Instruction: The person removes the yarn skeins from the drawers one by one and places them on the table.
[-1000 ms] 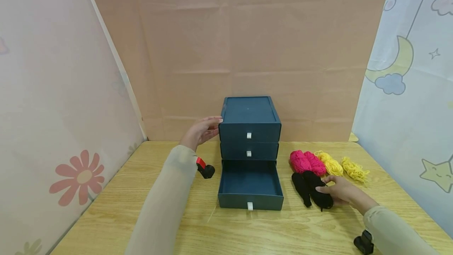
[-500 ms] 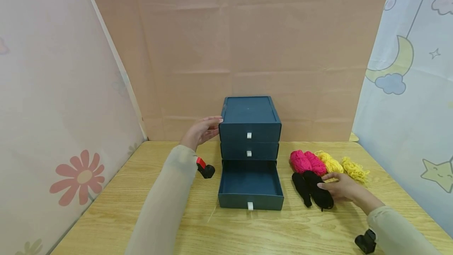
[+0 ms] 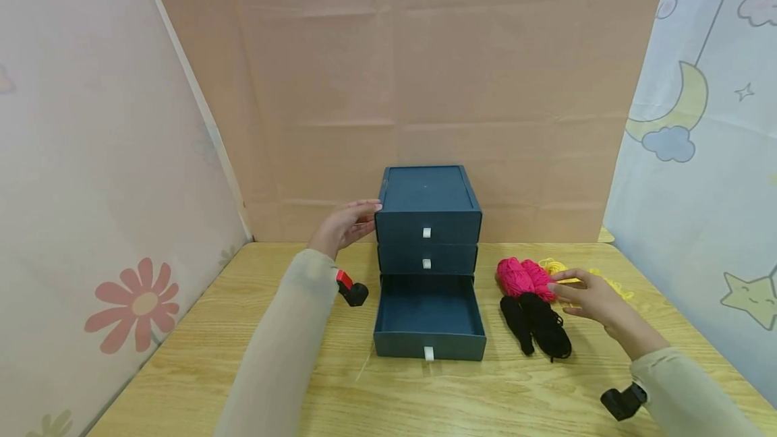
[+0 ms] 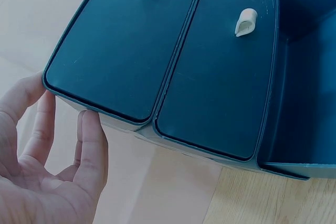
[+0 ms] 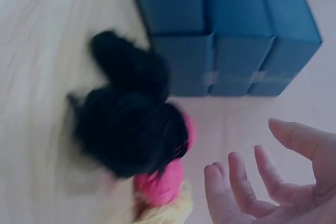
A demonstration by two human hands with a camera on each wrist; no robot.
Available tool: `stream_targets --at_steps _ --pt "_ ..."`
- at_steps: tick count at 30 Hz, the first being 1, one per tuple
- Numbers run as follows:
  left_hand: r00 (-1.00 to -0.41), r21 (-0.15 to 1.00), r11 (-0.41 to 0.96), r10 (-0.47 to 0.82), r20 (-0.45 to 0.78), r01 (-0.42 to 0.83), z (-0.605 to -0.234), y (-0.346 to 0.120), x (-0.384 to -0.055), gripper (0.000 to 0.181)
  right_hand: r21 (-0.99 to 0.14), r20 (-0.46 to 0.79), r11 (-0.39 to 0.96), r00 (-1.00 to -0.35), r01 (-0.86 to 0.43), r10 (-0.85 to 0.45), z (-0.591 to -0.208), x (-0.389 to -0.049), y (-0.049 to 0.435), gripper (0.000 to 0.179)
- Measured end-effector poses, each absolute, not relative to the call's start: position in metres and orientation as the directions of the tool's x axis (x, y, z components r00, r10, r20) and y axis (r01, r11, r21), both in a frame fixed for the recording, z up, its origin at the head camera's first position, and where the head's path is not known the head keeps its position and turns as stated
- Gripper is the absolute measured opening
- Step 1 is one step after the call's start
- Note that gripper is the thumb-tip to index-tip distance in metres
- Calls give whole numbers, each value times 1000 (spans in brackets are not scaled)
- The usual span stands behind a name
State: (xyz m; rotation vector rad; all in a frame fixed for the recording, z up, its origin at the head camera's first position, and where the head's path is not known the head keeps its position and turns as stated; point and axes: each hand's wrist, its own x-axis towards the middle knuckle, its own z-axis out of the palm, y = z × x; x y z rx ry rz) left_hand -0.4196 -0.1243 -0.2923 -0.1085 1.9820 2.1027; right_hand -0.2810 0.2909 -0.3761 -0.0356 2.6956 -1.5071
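A dark blue cabinet [image 3: 428,228] of three stacked drawers stands mid-table, its bottom drawer [image 3: 429,345] pulled out with nothing inside. My left hand [image 3: 347,226] touches the cabinet's left side near the top; in the left wrist view its fingertips meet the edge of the top unit. Over the yarn on the right hovers my right hand [image 3: 591,299], fingers spread and holding nothing. Below and left of it lie two black yarn hanks [image 3: 548,329]. Behind them are pink yarn [image 3: 516,277] and yellow yarn [image 3: 552,265], the yellow partly hidden by the hand.
The wooden table [image 3: 364,390] reaches a brown paper backdrop [image 3: 315,120]. Patterned cloth hangs on both sides. White pull tabs [image 3: 427,232] mark the drawer fronts. A small black camera [image 3: 623,402] is strapped at the right wrist, another [image 3: 353,292] at the left.
My right hand has let go of the black yarn hank and risen away from it, toward the yellow yarn. The hank stays on the table. My left hand has not moved.
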Motion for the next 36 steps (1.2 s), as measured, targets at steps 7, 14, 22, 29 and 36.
stream_targets --at_steps 7,14,22,29,36 --pt "-967 976 -27 143 -211 -217 -293 -124 -420 36 -906 52 410 -989 -105 -138 -359 -273 260 44" --pt "-966 974 -39 140 -218 -225 -293 -124 -420 36 -949 53 292 -973 -119 -224 -352 -263 227 36" --pt "-966 972 -43 131 -222 -229 -292 -124 -420 35 -969 18 225 -934 -105 -357 -359 -253 196 32" --pt "-968 974 -31 125 -217 -222 -293 -124 -420 35 -967 -65 251 -906 -46 -417 -373 -244 170 41" --pt "-968 976 -31 136 -209 -215 -293 -124 -419 37 -969 -166 245 -841 41 -515 -400 -240 150 36"
